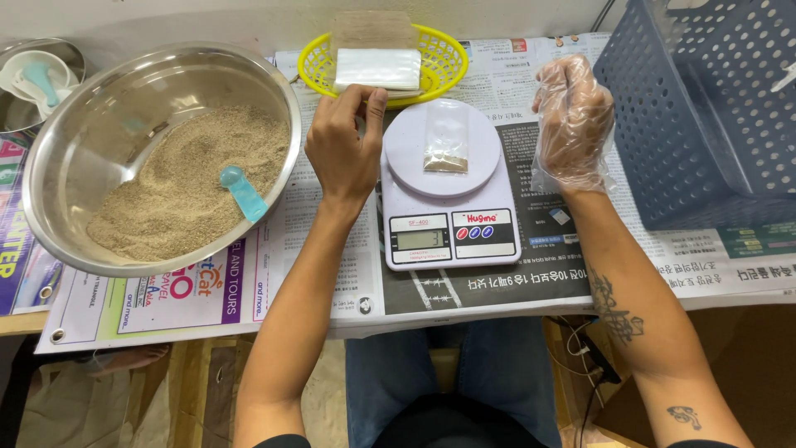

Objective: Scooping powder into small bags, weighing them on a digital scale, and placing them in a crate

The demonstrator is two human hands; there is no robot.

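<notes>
Head view, left hand (342,148) touching white packets (378,69), gloved right hand (572,120) beside scale (448,187)

A small clear packet (446,139) with a band of tan grain at its bottom lies flat on the round white platter of the kitchen scale, centre of the frame. Below it, on the scale's front, a grey rectangular screen (419,240) sits left of a white label (481,217) with red lettering. At upper centre, a stack of white flat packets (377,69) rests in a yellow basket (444,51).
</notes>
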